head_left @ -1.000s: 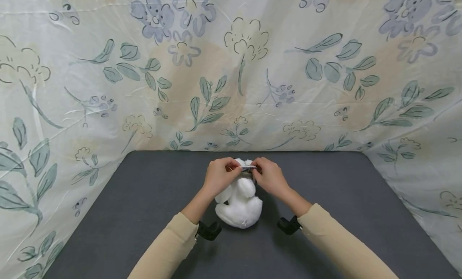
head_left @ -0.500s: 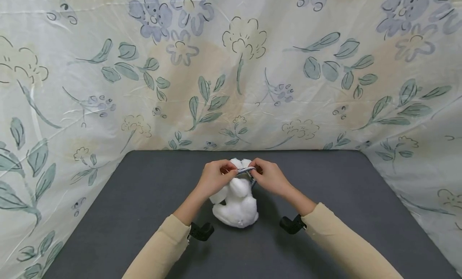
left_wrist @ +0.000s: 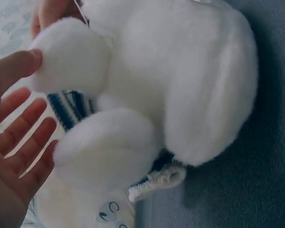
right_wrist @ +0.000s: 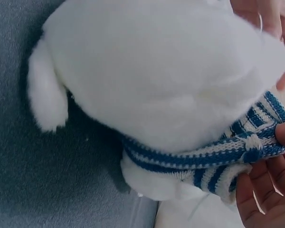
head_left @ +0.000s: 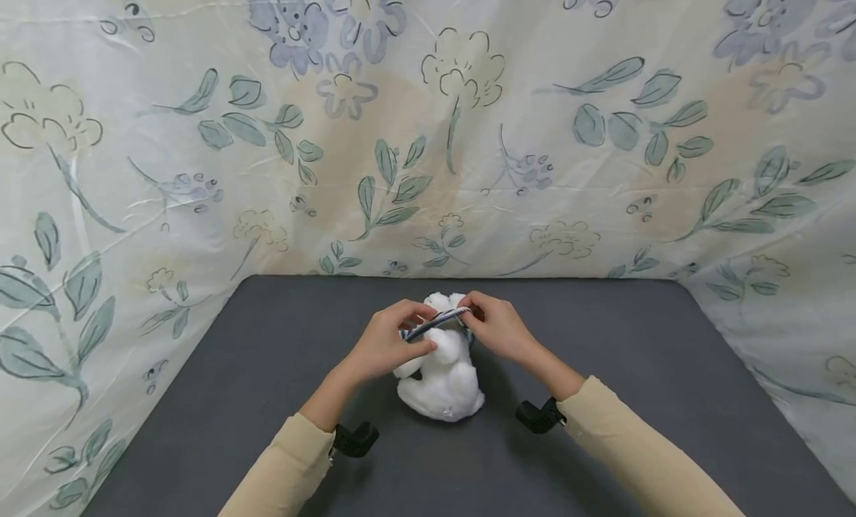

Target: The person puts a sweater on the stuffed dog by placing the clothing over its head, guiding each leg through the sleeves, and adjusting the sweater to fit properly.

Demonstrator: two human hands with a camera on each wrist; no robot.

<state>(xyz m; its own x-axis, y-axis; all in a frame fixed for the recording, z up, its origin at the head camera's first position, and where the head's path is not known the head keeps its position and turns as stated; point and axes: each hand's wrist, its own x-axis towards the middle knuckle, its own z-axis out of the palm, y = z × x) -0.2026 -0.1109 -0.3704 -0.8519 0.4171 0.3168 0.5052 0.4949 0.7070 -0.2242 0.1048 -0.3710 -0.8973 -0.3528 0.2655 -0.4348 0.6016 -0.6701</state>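
A white plush toy lies on the table with its rounded bottom nearest me. A blue-and-white striped knitted garment is around its upper body, its edge stretched as a band between my hands in the head view. My left hand has its fingers spread at the left end of that band. In the left wrist view its thumb touches one stuffed paw, and the fingertips are beside another. Between thumb and fingers, my right hand pinches the garment's edge. The toy's head is largely hidden.
The dark grey table reaches back to a floral curtain, which hangs behind it and along both sides. Black wrist cameras sit below both hands, by the beige sleeves.
My left hand has let go of the knitted band, spread its fingers and moved left and toward me. The band now slants down to the left. The right hand keeps its pinch.
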